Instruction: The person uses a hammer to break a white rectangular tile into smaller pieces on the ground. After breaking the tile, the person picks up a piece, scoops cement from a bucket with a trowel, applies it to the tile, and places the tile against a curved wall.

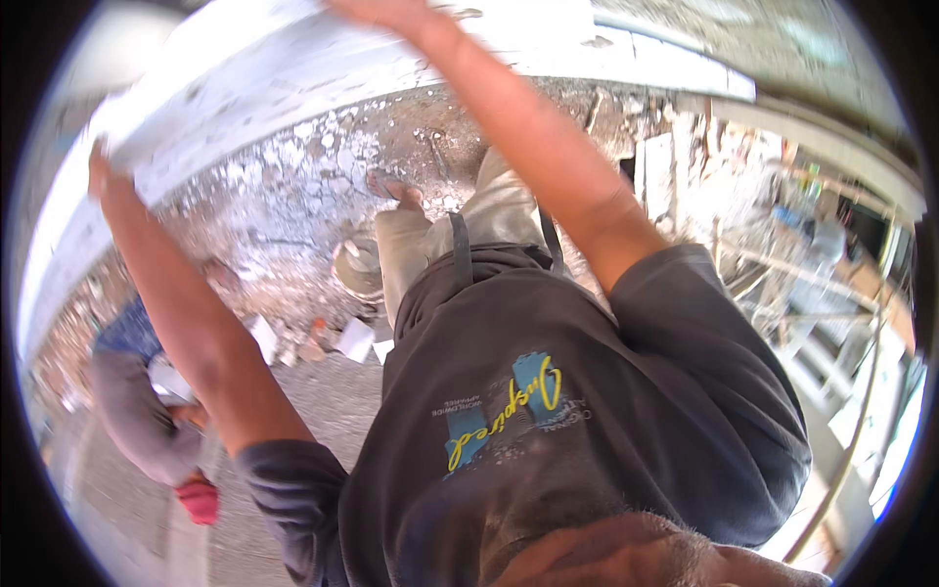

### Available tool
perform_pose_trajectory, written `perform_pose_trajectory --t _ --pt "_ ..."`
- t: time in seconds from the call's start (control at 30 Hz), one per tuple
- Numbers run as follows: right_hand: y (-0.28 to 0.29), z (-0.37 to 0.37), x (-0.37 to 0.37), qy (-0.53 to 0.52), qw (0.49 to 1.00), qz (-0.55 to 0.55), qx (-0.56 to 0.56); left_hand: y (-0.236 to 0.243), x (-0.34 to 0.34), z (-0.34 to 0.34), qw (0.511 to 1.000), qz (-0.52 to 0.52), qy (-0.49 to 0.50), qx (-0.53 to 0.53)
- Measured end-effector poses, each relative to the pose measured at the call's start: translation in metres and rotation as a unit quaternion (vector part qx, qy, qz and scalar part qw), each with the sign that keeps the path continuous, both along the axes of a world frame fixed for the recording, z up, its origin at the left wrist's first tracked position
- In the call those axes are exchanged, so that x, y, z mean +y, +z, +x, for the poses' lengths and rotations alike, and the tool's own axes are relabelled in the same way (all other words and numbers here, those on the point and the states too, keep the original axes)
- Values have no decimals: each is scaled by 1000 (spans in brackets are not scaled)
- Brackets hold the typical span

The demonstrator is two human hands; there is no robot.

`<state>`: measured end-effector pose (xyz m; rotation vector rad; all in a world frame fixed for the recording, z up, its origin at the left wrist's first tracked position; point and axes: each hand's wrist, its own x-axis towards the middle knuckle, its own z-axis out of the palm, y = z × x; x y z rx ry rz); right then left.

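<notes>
White panel is held overhead, spanning both raised arms, apparently steadied from beneath. Left hand is pressed against its lower edge; right hand is blurred at its upper part (finger spread cannot be told). A co-worker stands below the left hand.

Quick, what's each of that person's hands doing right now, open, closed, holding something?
Left hand: raised against the edge of the big white board; whether it grips cannot be told.
Right hand: raised to the same board, mostly cut off; cannot be told.
</notes>
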<state>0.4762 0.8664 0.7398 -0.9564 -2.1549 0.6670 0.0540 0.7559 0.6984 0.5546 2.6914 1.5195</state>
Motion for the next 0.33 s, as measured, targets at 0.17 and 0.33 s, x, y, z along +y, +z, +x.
perform_pose_trajectory --t 0.17,0.33 --pt "-103 131 -141 6 985 -170 27 67 -26 172 995 94 -18 23" --pt "-269 293 -185 -57 941 -329 -54 55 -21 321 962 8 -189 195"
